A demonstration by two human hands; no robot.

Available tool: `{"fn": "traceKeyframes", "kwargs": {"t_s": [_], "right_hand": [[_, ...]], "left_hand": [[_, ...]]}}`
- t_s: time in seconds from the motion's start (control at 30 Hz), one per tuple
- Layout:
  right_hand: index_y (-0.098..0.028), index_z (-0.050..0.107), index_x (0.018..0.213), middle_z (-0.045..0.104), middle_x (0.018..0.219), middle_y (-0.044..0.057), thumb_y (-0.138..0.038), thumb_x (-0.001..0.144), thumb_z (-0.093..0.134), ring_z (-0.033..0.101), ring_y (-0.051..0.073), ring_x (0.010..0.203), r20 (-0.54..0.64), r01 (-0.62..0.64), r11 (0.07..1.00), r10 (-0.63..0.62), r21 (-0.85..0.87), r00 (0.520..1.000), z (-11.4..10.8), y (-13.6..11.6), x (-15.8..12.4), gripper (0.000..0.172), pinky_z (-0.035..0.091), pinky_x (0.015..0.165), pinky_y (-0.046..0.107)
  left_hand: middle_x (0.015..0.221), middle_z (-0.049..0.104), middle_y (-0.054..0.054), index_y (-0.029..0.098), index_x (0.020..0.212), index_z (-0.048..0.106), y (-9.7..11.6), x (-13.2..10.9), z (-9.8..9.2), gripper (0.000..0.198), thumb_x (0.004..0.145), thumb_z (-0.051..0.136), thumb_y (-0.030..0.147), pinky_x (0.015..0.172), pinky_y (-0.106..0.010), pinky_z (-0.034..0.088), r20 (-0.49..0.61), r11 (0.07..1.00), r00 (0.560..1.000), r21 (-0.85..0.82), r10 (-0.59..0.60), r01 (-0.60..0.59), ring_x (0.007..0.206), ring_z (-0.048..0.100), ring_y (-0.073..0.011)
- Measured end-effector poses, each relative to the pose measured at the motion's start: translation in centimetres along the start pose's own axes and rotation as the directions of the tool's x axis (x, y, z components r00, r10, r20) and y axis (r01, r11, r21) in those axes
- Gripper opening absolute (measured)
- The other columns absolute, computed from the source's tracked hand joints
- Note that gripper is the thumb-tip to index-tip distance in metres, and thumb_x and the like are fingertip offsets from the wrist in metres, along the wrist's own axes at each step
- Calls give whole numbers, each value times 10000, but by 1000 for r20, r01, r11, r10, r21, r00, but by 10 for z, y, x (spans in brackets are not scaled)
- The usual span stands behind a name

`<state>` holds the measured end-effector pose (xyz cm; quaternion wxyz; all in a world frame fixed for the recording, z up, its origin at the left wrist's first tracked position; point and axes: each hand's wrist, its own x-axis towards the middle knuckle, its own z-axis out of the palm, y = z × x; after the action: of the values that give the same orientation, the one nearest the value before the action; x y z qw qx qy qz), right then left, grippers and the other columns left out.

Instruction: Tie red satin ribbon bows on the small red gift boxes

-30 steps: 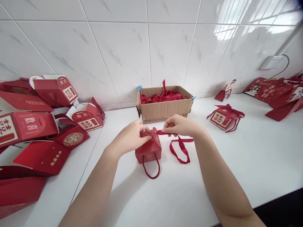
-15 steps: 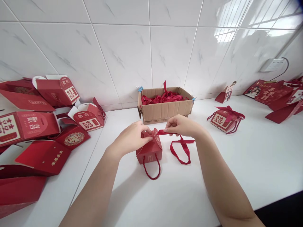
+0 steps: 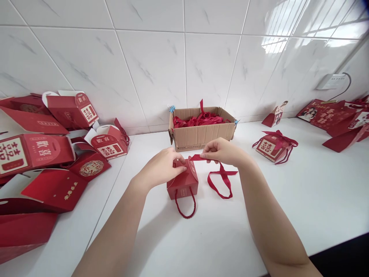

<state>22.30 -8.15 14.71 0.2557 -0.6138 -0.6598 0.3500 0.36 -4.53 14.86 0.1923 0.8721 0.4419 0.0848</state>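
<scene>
A small red gift box with a red cord handle stands on the white counter in the middle. My left hand is closed on the box's top flaps from the left. My right hand pinches a red ribbon at the box's top right; the rest of the ribbon loops down onto the counter to the right of the box.
A cardboard box full of red ribbons stands behind, against the tiled wall. Several red gift boxes lie piled at the left. A finished box with a bow sits at the right, with more red boxes at the far right.
My right hand has lifted the ribbon end slightly, up over the box's top. My left hand and the box have stayed in place.
</scene>
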Motion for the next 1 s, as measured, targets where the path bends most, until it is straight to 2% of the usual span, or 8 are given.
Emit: {"fn": "traceKeyframes", "kwargs": {"t_s": [0.47,0.77,1.0], "right_hand": [[-168,649,665,660,655,31,-383,711,644,506,105,528,58,7,1000,-8,11,998,3,0,2,220,403,473,230],[-174,638,657,664,664,18,-388,727,622,525,98,539,71,25,1000,-26,18,997,20,-6,6,225,422,475,219],[-170,636,664,661,667,26,-414,732,616,547,110,541,70,33,999,-34,15,997,25,-7,8,254,429,476,229]], "left_hand": [[903,571,-45,266,839,696,1,1,0,274,776,492,438,566,-274,425,21,999,999,-19,33,-33,730,576,-185],[847,579,-44,238,749,680,-1,-1,0,254,767,445,333,520,-274,397,7,998,999,14,54,-54,650,556,-167],[869,581,-49,234,727,665,-2,-5,-5,260,760,439,358,487,-277,378,15,1000,1000,-20,14,-14,628,559,-167]]}}
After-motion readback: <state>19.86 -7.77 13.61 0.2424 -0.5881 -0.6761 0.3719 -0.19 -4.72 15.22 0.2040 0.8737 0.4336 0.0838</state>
